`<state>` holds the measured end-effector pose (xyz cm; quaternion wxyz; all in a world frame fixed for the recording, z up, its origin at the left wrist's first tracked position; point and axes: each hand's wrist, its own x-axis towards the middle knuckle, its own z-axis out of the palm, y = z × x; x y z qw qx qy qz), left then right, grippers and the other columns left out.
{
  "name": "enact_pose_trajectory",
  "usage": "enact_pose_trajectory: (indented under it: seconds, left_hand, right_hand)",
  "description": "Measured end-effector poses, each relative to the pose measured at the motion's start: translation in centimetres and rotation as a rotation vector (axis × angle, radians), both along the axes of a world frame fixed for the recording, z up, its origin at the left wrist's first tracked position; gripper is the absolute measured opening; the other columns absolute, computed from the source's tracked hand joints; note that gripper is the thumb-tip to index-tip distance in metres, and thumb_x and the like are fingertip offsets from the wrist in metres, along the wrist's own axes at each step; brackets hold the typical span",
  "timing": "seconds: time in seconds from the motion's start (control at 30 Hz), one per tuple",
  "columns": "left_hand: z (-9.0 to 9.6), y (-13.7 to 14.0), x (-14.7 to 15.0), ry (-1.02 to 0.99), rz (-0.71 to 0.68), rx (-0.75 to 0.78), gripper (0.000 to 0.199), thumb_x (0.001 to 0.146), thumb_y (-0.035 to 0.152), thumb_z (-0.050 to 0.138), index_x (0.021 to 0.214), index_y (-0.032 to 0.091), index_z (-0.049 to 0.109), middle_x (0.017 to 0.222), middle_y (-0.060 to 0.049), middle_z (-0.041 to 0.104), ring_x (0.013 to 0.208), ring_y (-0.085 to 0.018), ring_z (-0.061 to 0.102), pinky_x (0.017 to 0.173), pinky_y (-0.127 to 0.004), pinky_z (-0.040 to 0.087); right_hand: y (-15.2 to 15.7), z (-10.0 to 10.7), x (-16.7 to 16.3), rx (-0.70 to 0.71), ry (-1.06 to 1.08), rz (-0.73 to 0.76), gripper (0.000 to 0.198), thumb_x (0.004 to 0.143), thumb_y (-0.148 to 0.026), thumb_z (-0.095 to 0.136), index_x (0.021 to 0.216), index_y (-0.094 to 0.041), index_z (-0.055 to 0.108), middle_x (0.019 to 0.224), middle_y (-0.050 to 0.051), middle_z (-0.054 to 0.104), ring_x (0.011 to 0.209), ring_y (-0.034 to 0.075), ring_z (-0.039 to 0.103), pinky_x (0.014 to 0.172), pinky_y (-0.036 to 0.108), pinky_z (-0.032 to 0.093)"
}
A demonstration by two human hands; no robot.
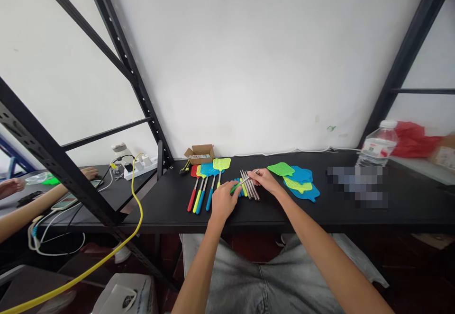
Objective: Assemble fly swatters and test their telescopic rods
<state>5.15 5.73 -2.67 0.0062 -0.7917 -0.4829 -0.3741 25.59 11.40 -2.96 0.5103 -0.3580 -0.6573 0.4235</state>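
My left hand (223,201) is closed around a green handle (234,187) at the middle of the black table. A thin metal rod (243,180) runs from that handle to my right hand (263,180), which pinches its far end. Beneath and between my hands lie several loose metal rods (253,192) and several blue and yellow handles (244,190), partly hidden by my left hand. Several fly swatters with heads, rods and handles, one a red swatter (192,200), lie side by side to the left. On the right, loose swatter heads overlap: a green head (280,168), blue ones and a yellow head (298,185).
A small open cardboard box (201,154) stands by the wall. At right are a water bottle (377,144) and a red bag (414,139). A black metal post (142,94) and yellow cable (137,195) border the left, where another person's arm (39,210) rests near a power strip (142,168).
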Motion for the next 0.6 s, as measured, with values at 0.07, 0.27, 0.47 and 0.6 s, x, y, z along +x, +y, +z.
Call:
enact_pose_trajectory:
  seconds: [0.07,0.27,0.47,0.6]
  left_hand:
    - [0.0,0.0,0.0,-0.004,0.002,-0.007,0.034,0.096,0.044,0.044,0.11,0.025,0.068,0.099,-0.006,0.072,0.086,-0.019,0.066,0.073,-0.027,0.05]
    - [0.0,0.0,0.2,-0.045,0.039,0.01,0.034,0.096,0.044,0.043,0.109,0.024,0.068,0.102,-0.005,0.072,0.089,-0.02,0.067,0.074,-0.027,0.05]
    - [-0.2,0.1,0.1,-0.061,0.059,0.027,0.033,0.096,0.042,0.043,0.108,0.024,0.068,0.102,-0.004,0.073,0.09,-0.02,0.068,0.073,-0.027,0.049]
    - [-0.3,0.2,0.0,-0.069,0.068,0.033,0.033,0.096,0.043,0.044,0.108,0.024,0.069,0.102,-0.004,0.073,0.091,-0.02,0.068,0.073,-0.027,0.049]
  right_hand:
    - [0.0,0.0,0.0,-0.002,0.005,0.003,0.047,0.078,-0.062,0.062,0.057,-0.02,0.057,0.05,-0.002,0.047,0.049,0.012,0.042,0.051,0.028,0.032]
    - [0.0,0.1,0.0,-0.019,0.049,-0.071,0.05,0.079,-0.066,0.057,0.062,-0.02,0.061,0.052,0.0,0.052,0.048,0.013,0.044,0.049,0.028,0.032]
    - [-0.7,0.0,-0.3,0.081,-0.073,-0.202,0.045,0.084,-0.061,0.054,0.069,-0.021,0.066,0.053,0.001,0.054,0.05,0.015,0.047,0.053,0.029,0.035]
    - [-1.3,-0.3,0.0,0.242,-0.25,-0.392,0.035,0.084,-0.054,0.058,0.07,-0.024,0.068,0.061,0.005,0.06,0.062,0.022,0.055,0.061,0.032,0.038]
